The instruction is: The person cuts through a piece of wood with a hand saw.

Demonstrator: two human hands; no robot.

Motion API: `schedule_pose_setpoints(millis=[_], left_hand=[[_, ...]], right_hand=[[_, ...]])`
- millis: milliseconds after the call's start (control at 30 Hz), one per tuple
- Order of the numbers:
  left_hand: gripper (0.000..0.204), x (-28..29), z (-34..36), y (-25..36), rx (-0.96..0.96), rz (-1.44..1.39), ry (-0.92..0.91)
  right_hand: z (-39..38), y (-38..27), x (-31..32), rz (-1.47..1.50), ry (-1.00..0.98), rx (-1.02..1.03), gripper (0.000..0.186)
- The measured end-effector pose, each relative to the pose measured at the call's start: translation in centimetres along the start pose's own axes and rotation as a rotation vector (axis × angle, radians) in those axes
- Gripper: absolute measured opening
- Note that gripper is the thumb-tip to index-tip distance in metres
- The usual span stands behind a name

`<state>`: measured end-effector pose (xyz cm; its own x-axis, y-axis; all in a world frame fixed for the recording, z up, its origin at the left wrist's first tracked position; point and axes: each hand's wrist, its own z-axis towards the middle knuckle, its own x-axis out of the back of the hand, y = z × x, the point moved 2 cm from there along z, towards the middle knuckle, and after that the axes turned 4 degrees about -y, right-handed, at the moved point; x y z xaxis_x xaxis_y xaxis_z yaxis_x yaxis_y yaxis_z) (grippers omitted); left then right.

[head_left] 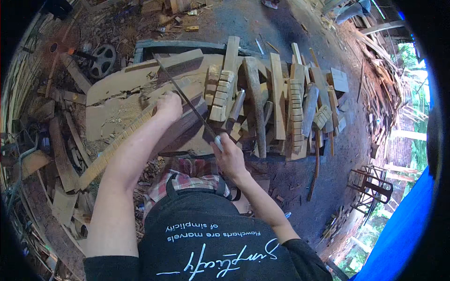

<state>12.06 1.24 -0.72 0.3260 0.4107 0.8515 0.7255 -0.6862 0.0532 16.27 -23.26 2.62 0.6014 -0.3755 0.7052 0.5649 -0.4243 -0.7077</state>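
My left hand [168, 107] presses on a long wooden strip [108, 157] with a row of evenly spaced cuts along it; the fingertips are partly hidden. The strip runs slantwise from the lower left toward the middle of a cracked wooden slab bench [104, 100]. Wrapped round a pale handle, my right hand [229, 157] grips a handsaw [187, 100]. Its long, thin dark blade shows nearly edge-on and slants up and left past my left hand, across the strip's far end. Whether the teeth touch the wood I cannot tell.
Several notched wooden blocks [222, 96], sticks and boards [277, 93] cover the bench's right side. A plank [164, 62] lies along its far edge. A spoked wheel [103, 61] stands far left. Scrap wood litters the floor, and a metal frame [372, 187] stands at right.
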Motion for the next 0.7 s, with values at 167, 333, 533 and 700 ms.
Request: schedule_pose_setpoints(millis=[167, 333, 533, 700], left_hand=[[0.035, -0.5, -0.4, 0.0, -0.035, 0.024, 0.004], [0.047, -0.2, 1.6, -0.4, 0.062, -0.055, 0.000], [0.057, -1.4, 2.7, -1.9, -0.029, -0.016, -0.058], [0.053, 0.4, 1.7, -1.0, -0.042, 0.039, -0.079]], right_hand=[[-4.2, 1.1, 2.5, -0.007, -0.069, -0.100, 0.021], [0.5, 0.6, -0.6, -0.076, -0.037, -0.031, 0.023], [-4.3, 1.1, 2.3, -0.043, -0.084, -0.058, 0.026], [-0.4, 1.0, 1.1, 0.028, -0.046, -0.036, 0.026]])
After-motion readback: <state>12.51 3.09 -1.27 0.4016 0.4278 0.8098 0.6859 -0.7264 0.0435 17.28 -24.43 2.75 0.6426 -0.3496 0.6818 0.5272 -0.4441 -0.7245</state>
